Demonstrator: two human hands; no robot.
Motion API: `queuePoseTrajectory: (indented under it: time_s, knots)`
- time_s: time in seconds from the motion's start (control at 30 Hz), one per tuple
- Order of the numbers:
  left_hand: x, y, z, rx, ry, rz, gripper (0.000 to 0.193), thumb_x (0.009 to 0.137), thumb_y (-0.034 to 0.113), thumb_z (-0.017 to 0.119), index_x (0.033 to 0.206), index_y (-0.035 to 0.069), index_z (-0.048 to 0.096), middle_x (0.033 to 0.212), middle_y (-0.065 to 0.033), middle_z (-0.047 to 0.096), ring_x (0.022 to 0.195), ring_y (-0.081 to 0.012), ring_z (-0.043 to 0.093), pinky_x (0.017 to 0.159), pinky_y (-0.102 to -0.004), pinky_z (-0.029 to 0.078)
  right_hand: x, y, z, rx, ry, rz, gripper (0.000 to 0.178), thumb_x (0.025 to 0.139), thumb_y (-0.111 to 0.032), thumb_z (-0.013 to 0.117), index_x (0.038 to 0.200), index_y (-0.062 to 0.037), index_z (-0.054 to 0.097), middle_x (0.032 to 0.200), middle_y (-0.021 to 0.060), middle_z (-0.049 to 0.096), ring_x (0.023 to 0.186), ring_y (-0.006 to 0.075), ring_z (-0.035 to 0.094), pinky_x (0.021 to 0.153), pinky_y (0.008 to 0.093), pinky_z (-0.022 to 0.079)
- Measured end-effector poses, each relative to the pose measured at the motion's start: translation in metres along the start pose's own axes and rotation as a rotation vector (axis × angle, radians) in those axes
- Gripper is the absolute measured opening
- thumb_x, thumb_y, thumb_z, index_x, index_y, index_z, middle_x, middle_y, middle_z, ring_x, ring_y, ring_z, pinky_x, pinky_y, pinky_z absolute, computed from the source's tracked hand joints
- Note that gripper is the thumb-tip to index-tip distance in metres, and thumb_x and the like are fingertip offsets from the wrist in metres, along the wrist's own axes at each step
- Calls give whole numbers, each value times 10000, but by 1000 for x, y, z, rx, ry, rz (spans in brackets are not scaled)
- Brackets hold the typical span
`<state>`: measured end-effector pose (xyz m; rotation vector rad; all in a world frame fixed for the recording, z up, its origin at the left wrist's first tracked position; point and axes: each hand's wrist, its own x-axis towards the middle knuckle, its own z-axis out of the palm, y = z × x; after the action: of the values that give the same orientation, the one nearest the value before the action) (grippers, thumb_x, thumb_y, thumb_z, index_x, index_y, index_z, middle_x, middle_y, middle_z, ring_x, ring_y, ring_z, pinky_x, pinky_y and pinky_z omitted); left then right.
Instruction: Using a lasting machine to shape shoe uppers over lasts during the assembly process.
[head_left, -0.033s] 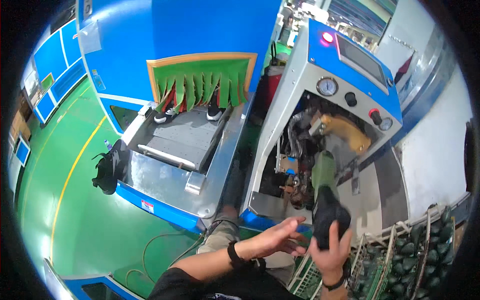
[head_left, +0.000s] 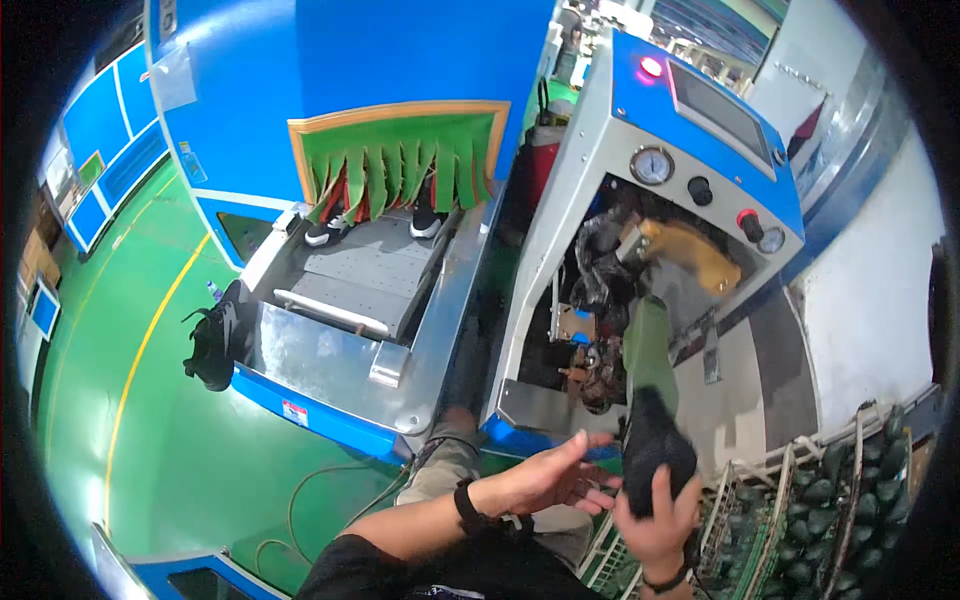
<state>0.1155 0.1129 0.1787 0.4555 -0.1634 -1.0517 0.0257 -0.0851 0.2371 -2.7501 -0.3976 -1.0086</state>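
My right hand (head_left: 655, 515) is closed around the lower end of a black shoe upper (head_left: 655, 445). The upper's other end meets a long green form (head_left: 650, 345) that sticks out of the machine's opening; motion blur hides whether it is around the form or just against it. Just left of the upper, my left hand (head_left: 560, 478) is open, palm turned toward it, fingers spread and holding nothing. Its fingertips come close to my right hand.
Ahead stands the blue-grey machine (head_left: 600, 130) with gauges, knobs and a yellow padded arm (head_left: 690, 255). To the left, black-and-white shoes (head_left: 425, 220) sit under a green strip curtain (head_left: 400, 165). A black shoe (head_left: 212, 340) rests at the metal table's corner. Racks (head_left: 850, 510) hold dark rounded pieces.
My right hand and the black upper have shifted slightly down. My left hand stays open in nearly the same place.
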Motion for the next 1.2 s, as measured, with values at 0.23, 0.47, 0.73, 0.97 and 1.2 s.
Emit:
queuePoseTrajectory:
  time_s: [0.23,0.47,0.73,0.97,1.2]
  knots:
    - [-40,4,-31,296,228,-231,606,1010,482,605,1391,10,583,1270,-87,670,1096,-191,661,942,-355,532,-1,12,5,1183,-326,694,922,948,-290,706,1607,-41,111,1466,254,491,1188,414,653,1004,470,550]
    - [-216,76,-84,842,834,584,512,804,207,646,1235,-69,624,1100,-161,686,957,-248,653,841,-389,536,115,41,75,1985,22,1145,548,941,-115,687,1442,-12,489,1246,115,671,1086,237,674,939,411,563]
    - [-298,128,-89,1461,1616,820,416,897,174,724,1250,-31,643,1182,-228,670,996,-300,647,887,-419,534,-101,69,-16,468,40,840,869,815,-135,820,1550,3,377,1519,217,496,1367,276,524,1138,361,403]
    - [-268,166,-102,1664,1617,705,475,905,201,702,1307,-30,598,1245,-227,643,1084,-324,632,955,-435,520,-310,77,-113,-545,260,1915,644,867,-339,665,1406,-7,548,1268,292,643,1137,475,633,973,433,518]
    - [-275,212,-108,1783,1615,584,534,914,228,679,1365,-29,553,1309,-226,616,1172,-347,617,1024,-451,505,-484,197,-179,-205,-205,2163,907,888,-714,615,1567,-148,412,1638,156,341,1460,357,390,1196,526,337]
